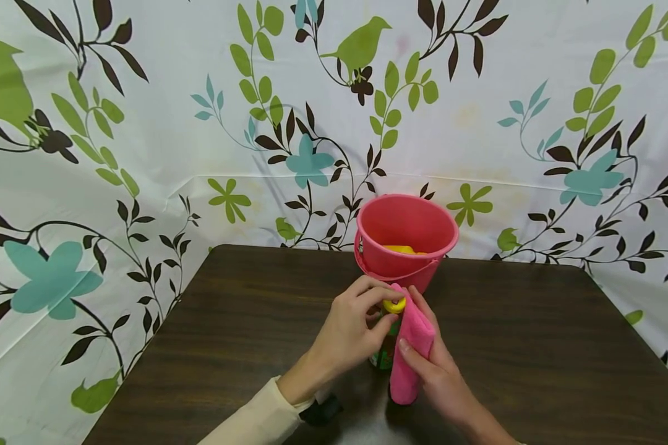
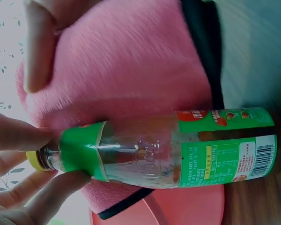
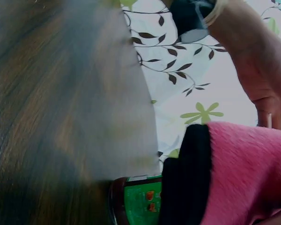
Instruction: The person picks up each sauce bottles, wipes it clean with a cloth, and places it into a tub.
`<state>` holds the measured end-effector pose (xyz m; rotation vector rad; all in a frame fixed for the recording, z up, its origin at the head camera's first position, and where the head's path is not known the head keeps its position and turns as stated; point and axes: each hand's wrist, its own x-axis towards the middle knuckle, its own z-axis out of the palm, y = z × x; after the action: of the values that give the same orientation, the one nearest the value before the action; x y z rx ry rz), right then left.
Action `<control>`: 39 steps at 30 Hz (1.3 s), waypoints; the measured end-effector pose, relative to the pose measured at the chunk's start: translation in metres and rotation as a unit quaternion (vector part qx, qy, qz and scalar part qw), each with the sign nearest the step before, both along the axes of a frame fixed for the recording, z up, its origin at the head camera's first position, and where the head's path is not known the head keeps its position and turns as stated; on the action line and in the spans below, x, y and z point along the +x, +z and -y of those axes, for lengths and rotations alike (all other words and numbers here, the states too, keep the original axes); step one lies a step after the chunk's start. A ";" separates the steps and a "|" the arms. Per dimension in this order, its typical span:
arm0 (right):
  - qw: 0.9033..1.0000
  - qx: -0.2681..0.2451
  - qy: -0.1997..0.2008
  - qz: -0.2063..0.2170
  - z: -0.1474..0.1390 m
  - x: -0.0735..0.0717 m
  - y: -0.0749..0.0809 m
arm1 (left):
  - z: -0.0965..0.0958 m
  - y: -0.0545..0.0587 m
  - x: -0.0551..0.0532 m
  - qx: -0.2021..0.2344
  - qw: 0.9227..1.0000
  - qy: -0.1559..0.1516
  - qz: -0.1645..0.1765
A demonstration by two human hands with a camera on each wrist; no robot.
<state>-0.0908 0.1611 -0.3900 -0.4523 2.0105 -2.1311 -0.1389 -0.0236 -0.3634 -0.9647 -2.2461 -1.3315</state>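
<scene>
A clear bottle (image 2: 140, 152) with green labels and a yellow cap (image 1: 395, 305) stands on the table, mostly behind the cloth in the head view. My left hand (image 1: 347, 327) grips it at the neck, fingers and thumb just below the cap in the left wrist view. Folded in my right hand (image 1: 442, 374) is a fuzzy pink cloth (image 1: 414, 340) with black edging (image 3: 189, 168). The cloth lies along the bottle's side, and its upper end comes close to the cap.
Just beyond the hands, a pink bucket (image 1: 375, 228) with a handle stands at the table's back edge, something yellow (image 1: 402, 249) inside it. The dark wood table (image 1: 245, 321) meets a patterned curtain (image 1: 167, 123) behind. Under the left wrist shows a black device (image 1: 321, 411).
</scene>
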 end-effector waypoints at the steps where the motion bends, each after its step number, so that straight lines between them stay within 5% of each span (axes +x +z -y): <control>1: 1.000 0.008 0.004 -0.002 0.002 -0.001 -0.002 | 0.000 0.000 0.000 0.002 1.000 -0.003 0.005; 8: 0.998 0.064 0.002 -0.017 0.006 -0.011 -0.011 | 0.003 0.002 -0.002 -0.017 1.000 -0.022 0.012; 39: 0.988 0.149 0.009 -0.039 -0.004 -0.028 -0.030 | 0.007 0.010 -0.004 -0.053 0.997 -0.044 0.032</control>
<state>-0.1184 0.1646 -0.4197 -0.5079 2.3083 -1.7835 -0.1428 -0.0304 -0.3530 -1.0831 -2.3692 -1.3071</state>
